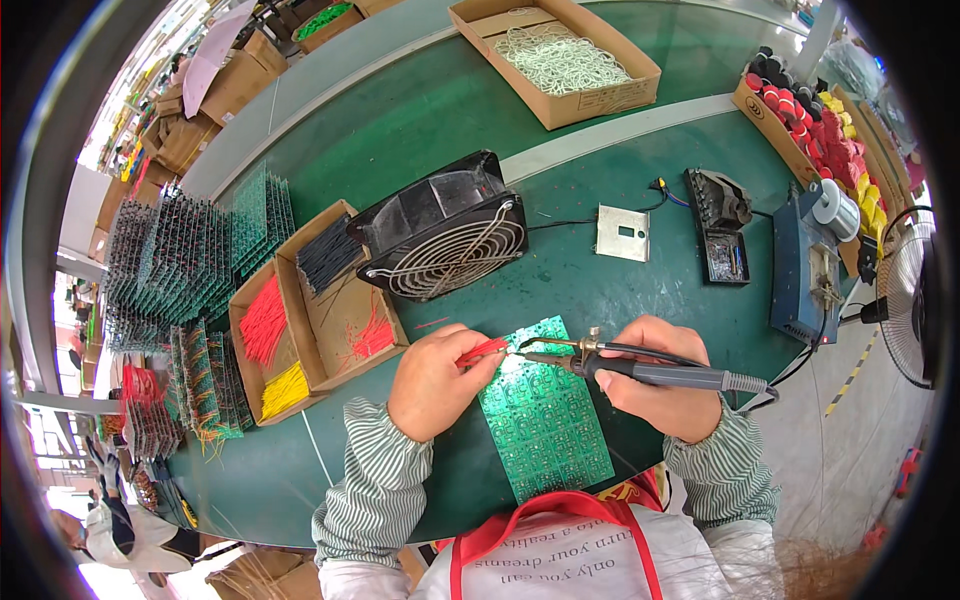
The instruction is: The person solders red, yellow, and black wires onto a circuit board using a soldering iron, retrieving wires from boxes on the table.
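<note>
A green printed circuit board panel (550,430) lies on the green worktable in front of me. My left hand (432,385), closed, pinches a small bunch of red wires (484,350), their ends at the panel's upper left part. In my right hand (660,385) is a soldering iron (670,373) with a thin metal feed tube clamped along it. Its tip points left and meets the panel close to the wire ends; whether it touches a wire I cannot tell. A cable runs from the iron's handle off to the right.
A divided cardboard box (318,380) with black, red and yellow wires stands left, beside a black fan (440,225). Stacked circuit boards (175,265) rise further left. On the right are a metal plate (622,232), a black tip-cleaner box (722,225) and a blue soldering station (797,270).
</note>
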Demonstrator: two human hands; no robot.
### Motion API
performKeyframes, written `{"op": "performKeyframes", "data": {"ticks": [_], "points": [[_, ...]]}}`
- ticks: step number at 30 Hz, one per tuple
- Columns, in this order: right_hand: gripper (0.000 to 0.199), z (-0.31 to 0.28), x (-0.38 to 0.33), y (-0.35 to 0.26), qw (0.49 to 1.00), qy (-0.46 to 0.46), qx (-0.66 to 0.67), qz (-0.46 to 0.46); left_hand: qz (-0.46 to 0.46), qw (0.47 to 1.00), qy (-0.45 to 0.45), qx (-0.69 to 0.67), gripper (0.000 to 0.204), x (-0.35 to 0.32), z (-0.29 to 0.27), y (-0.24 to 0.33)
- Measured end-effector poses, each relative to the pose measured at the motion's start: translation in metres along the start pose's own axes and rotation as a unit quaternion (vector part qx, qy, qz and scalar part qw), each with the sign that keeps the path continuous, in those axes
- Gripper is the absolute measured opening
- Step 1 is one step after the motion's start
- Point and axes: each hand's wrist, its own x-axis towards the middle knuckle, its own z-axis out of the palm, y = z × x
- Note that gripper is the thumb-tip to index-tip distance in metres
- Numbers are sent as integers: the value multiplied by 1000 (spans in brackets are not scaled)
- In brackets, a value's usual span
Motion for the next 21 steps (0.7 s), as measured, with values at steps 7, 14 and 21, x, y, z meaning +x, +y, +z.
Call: {"op": "performKeyframes", "data": {"ticks": [7,14,21], "points": [[18,0,3,2,1000,-18,12,19,5,1000,-15,-7,16,1,-2,-2],[17,-9,0,-4,1000,-5,-11,-5,-7,1000,-19,-8,16,1,-5,-1],[17,-19,-8,-3,1000,16,-23,3,5,905,265,333,7,-6,-45,-10]]}}
